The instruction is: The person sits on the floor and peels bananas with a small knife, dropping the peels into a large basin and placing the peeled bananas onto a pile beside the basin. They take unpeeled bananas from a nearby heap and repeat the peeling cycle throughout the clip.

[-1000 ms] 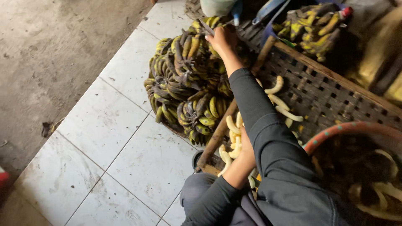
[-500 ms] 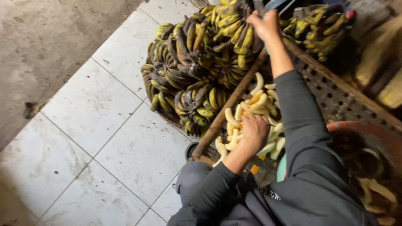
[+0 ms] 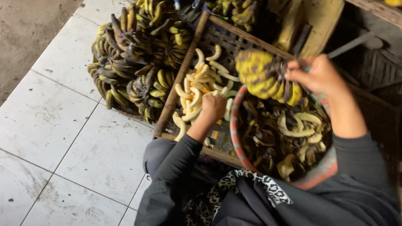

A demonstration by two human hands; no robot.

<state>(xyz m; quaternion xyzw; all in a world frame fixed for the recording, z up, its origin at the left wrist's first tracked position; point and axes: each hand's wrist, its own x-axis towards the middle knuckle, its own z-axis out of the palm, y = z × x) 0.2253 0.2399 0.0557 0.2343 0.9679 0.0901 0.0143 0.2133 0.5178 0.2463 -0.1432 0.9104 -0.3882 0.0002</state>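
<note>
**A fresh bunch over the peel basin, a heap still waiting**

Your right hand (image 3: 320, 77) is closed around the stem end of a bunch of bananas (image 3: 261, 77), yellow and heavily blotched with black, holding it above the round basin (image 3: 236, 138). Your left hand (image 3: 213, 108) rests curled, knuckles up, on the peeled bananas (image 3: 194, 90); you cannot tell whether it grips one.

Judging by how things lie, the work is partly done. A modest pile of pale, smooth, curved peeled fruit sits on the slatted wooden tray (image 3: 176, 94), and the reddish-rimmed basin is well filled with limp, dark peels (image 3: 293, 134), some showing pale inner sides. What is left looks larger: the unpeeled heap (image 3: 134, 62) to the far left, on the white tiled floor (image 3: 54, 125), holds many tight bunches with dull, bruised, green-yellow skins. More bunches (image 3: 234, 10) lie at the far edge. The bunch in your hand is not yet broken apart.
</note>
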